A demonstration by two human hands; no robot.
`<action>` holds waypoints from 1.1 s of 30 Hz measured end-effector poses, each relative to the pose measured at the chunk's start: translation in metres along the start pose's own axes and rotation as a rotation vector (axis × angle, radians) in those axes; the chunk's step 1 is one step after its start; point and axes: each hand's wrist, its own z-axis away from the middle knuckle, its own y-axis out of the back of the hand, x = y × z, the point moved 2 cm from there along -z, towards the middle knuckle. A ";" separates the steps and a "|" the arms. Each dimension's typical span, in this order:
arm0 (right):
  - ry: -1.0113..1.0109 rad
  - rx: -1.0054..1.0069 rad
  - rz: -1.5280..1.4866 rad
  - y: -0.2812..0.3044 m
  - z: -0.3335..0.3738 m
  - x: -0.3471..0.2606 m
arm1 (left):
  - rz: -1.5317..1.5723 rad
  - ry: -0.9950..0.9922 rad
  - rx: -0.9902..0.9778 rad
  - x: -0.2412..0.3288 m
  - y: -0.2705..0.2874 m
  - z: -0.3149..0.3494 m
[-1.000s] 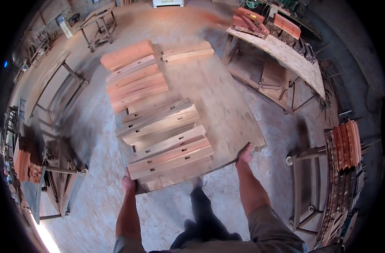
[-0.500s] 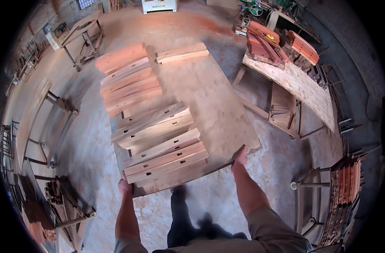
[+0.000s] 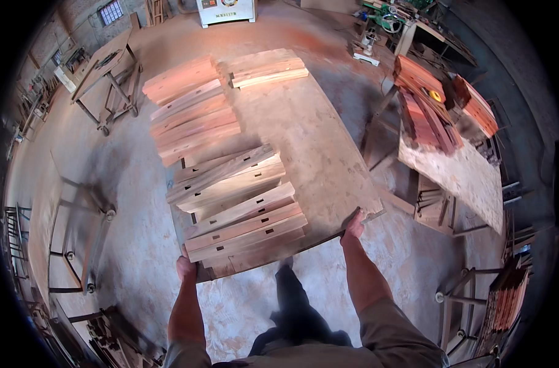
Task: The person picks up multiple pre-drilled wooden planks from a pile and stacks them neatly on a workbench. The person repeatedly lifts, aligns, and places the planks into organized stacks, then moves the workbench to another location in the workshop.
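Both my hands are closed on the near edge of a broad wooden board top (image 3: 328,165). My left hand (image 3: 185,268) grips its near left corner, and my right hand (image 3: 353,227) holds near its right corner, thumb lying on top. Along the board's left side lie several pale wooden slats (image 3: 249,230) with small rectangular slots, some stacked askew. Farther off are several reddish slats (image 3: 197,119) and a reddish stack (image 3: 180,78). Another pale stack (image 3: 270,70) rests at the far end. What carries the board is hidden beneath it.
To the right stands a table (image 3: 457,175) piled with reddish boards (image 3: 423,113). A rack of reddish strips (image 3: 506,300) is at the near right. Wheeled tables (image 3: 111,80) stand on the left. A white machine (image 3: 227,13) is far ahead.
The board with its slats has moved forward with my hands still on it. The tables on both sides have slid outward and nearer in view, and my legs have shifted in a step.
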 end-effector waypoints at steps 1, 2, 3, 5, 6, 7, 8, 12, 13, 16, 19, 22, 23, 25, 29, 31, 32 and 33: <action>0.011 -0.016 0.001 -0.034 -0.002 -0.013 | -0.038 -0.037 -0.008 0.021 0.004 -0.035; 0.022 -0.031 0.002 -0.063 -0.003 -0.023 | -0.077 -0.073 -0.016 0.042 0.010 -0.068; 0.033 -0.048 0.004 -0.098 -0.006 -0.036 | -0.117 -0.108 -0.023 0.064 0.016 -0.103; 0.030 -0.020 -0.032 -0.167 -0.019 -0.072 | -0.025 0.087 -0.035 0.121 0.027 -0.163; 0.028 -0.006 -0.050 -0.203 -0.024 -0.089 | 0.030 0.116 0.007 0.146 0.030 -0.200; 0.028 -0.019 -0.091 -0.236 -0.006 -0.114 | 0.017 0.101 -0.002 0.165 0.034 -0.233; 0.011 0.002 -0.022 -0.268 -0.012 -0.123 | 0.004 0.084 -0.011 0.182 0.040 -0.268; -0.014 -0.012 0.099 -0.389 0.000 -0.174 | -0.063 0.042 -0.081 0.255 0.055 -0.394; -0.004 -0.039 0.078 -0.421 0.009 -0.197 | -0.009 0.084 -0.078 0.288 0.063 -0.425; -0.044 -0.020 -0.028 -0.526 0.004 -0.254 | 0.061 0.187 -0.094 0.374 0.085 -0.498; -0.018 0.014 -0.010 -0.602 -0.002 -0.278 | 0.020 0.208 -0.102 0.430 0.101 -0.573; -0.048 0.014 -0.032 -0.678 -0.008 -0.311 | 0.013 0.170 -0.148 0.480 0.105 -0.652; -0.063 0.002 -0.034 -0.705 -0.007 -0.327 | 0.009 0.162 -0.134 0.496 0.107 -0.680; -0.079 0.009 -0.042 -0.761 -0.008 -0.351 | -0.002 0.152 -0.116 0.523 0.104 -0.736; -0.081 -0.042 -0.130 -0.869 -0.022 -0.397 | 0.007 0.066 -0.083 0.574 0.085 -0.865; -0.119 -0.015 -0.158 -0.905 -0.034 -0.406 | -0.019 0.093 -0.101 0.615 0.091 -0.891; -0.134 -0.025 -0.160 -0.928 -0.028 -0.421 | -0.019 0.104 -0.095 0.639 0.097 -0.909; -0.151 -0.034 -0.163 -0.951 -0.026 -0.433 | -0.003 0.107 -0.114 0.658 0.102 -0.928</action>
